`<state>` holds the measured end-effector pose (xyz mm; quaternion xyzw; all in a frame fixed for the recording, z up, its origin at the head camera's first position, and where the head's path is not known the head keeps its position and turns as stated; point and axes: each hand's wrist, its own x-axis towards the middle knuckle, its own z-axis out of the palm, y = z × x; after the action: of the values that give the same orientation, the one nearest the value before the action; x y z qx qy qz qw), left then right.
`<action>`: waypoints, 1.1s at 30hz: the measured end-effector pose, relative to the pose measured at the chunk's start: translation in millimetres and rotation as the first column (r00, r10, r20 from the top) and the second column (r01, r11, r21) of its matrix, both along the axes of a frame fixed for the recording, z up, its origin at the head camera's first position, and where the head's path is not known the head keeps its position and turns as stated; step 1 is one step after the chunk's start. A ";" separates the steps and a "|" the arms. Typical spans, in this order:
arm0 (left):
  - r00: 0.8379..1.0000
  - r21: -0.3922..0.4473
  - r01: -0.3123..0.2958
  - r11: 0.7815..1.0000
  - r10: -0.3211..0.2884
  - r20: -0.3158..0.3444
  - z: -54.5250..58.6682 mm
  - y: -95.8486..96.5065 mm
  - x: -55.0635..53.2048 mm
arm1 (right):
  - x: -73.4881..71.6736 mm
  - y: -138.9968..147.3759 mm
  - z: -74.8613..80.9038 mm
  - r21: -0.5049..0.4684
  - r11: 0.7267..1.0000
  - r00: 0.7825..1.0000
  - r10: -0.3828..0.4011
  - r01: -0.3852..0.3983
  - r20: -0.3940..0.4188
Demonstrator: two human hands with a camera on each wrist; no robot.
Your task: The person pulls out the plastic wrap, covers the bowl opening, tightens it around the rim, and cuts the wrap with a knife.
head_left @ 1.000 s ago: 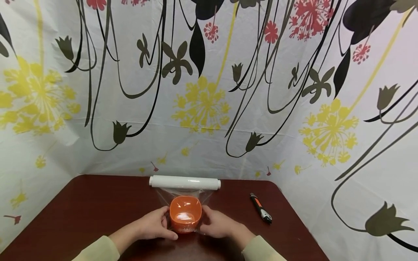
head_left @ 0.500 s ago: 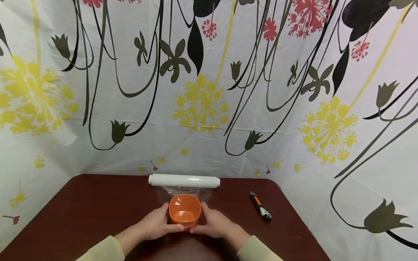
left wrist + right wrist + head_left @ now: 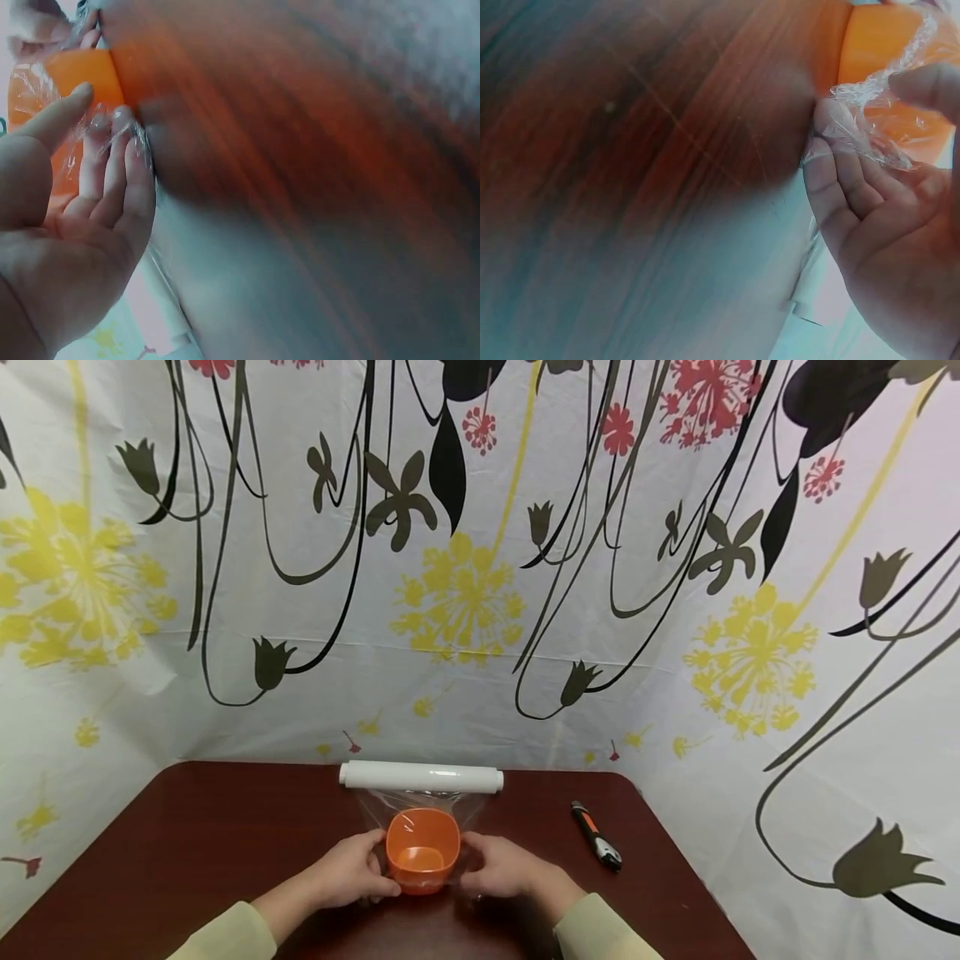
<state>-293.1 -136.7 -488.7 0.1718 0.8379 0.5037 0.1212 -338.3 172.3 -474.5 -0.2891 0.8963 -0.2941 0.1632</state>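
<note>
An orange bowl [image 3: 422, 850], rounded-square at the rim, sits on the table between both hands. Clear plastic wrap [image 3: 375, 804] stretches from a white roll [image 3: 421, 777] behind it over the bowl. At the bowl's left side, my left hand [image 3: 354, 872] holds the wrap's edge, its thumb [image 3: 82, 94] against the wrapped orange wall and its other fingers curled below. My right hand [image 3: 504, 866] grips the right side of the wrap. In the right wrist view, bunched film [image 3: 862, 94] lies across these fingertips, under the thumb.
A black, orange and grey utility knife [image 3: 597, 837] lies on the right part of the dark red-brown table [image 3: 247, 827]. Behind the table hangs a white floral-print sheet [image 3: 330, 610], which also runs along both sides.
Half a second ago both thumbs lay close together at the bowl's front; now they have drawn apart toward its sides. The bowl, roll and knife have stayed in place.
</note>
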 end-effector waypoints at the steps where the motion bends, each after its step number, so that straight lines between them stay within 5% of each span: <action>1: 1.000 0.014 0.012 1.000 -0.012 0.012 0.7 -1.5 -0.3 | 0.2 -0.2 0.2 -0.010 1.000 1.000 0.008 -0.008 -0.010; 6: 0.992 0.097 0.067 0.993 -0.077 0.101 3.7 -7.1 -2.2 | 2.1 -5.2 -2.6 -0.036 0.999 0.999 0.005 -0.007 -0.052; 9: 0.979 0.158 0.048 0.986 -0.078 0.189 4.9 -9.0 -1.9 | 2.7 -8.6 -4.0 -0.031 0.999 0.995 -0.014 0.011 -0.097; 13: 0.970 0.188 -0.011 0.982 -0.035 0.242 2.3 -8.4 -1.4 | 3.5 -12.0 -5.5 -0.019 0.999 0.988 -0.033 0.030 -0.152; 20: 0.968 0.193 -0.138 0.971 0.091 0.234 -2.5 3.1 1.2 | 3.6 -15.5 -8.4 0.005 0.998 0.966 -0.054 0.057 -0.252; 28: 0.963 -0.011 -0.267 0.964 0.268 0.041 3.1 17.7 2.3 | 2.3 -21.2 -11.6 0.099 0.992 0.937 -0.035 0.074 -0.348; 33: 0.967 -0.081 -0.252 0.964 0.248 -0.059 -4.9 16.7 -4.0 | 4.5 -24.9 -13.6 0.108 0.990 0.927 -0.043 0.090 -0.373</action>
<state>-297.1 -120.1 -493.6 0.0714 0.8768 0.4735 0.0435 -333.7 147.4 -488.1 -0.2979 0.9367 -0.1838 -0.0009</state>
